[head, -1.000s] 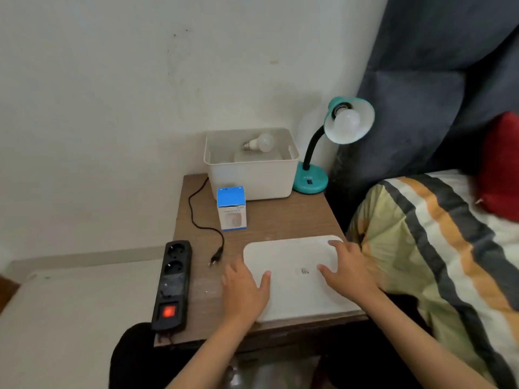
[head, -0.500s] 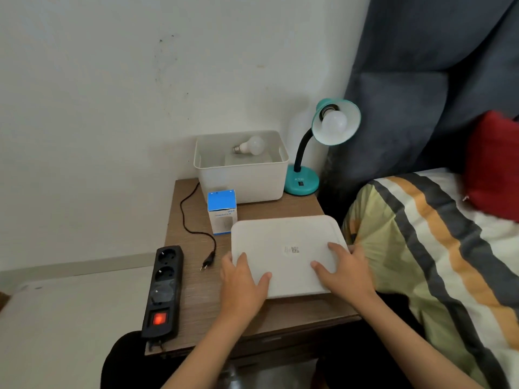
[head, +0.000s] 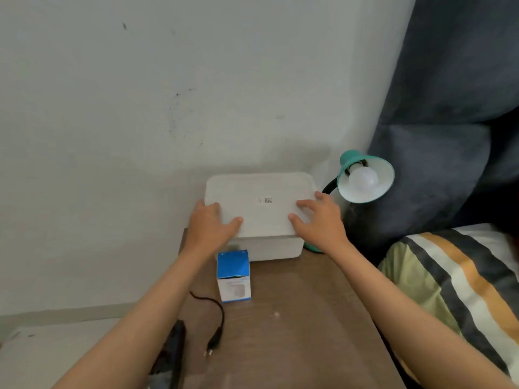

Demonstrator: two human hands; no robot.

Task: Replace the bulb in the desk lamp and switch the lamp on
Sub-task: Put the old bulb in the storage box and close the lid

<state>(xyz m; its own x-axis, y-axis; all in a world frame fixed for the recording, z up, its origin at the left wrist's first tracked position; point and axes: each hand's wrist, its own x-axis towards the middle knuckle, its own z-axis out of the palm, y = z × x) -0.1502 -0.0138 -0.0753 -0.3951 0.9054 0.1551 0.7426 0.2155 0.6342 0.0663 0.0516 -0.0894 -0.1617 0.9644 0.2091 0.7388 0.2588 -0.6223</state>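
Hands first: our left hand [head: 211,228] rests on the near-left corner of the white lid [head: 259,203], fingers laid flat and thumb stretched along its front edge, while our right hand [head: 317,220] presses the near-right corner with fingers spread wide and straight. Neither hand curls round anything. The lid sits on top of the white storage box [head: 271,248] at the back of the desk [head: 295,327], against the wall.

Just right of the box stands the teal desk lamp [head: 365,176], its shade tilted toward us with a white bulb [head: 363,179] screwed into the socket; the bulb looks unlit. Our right hand hides most of the lamp's base and part of its black neck. In front of the box, touching or nearly touching its front wall, a small blue-and-white bulb carton [head: 234,276] stands upright. The lamp's black cord and plug [head: 214,339] lie loose on the wood, unplugged, beside the black power strip [head: 171,355] at the desk's left edge. A striped bed cover [head: 463,284] lies to the right.

A second ago the lid lay flat at the desk's front edge under our hands and the box stood uncovered with a spare bulb inside; now the lid covers it and that bulb is hidden.
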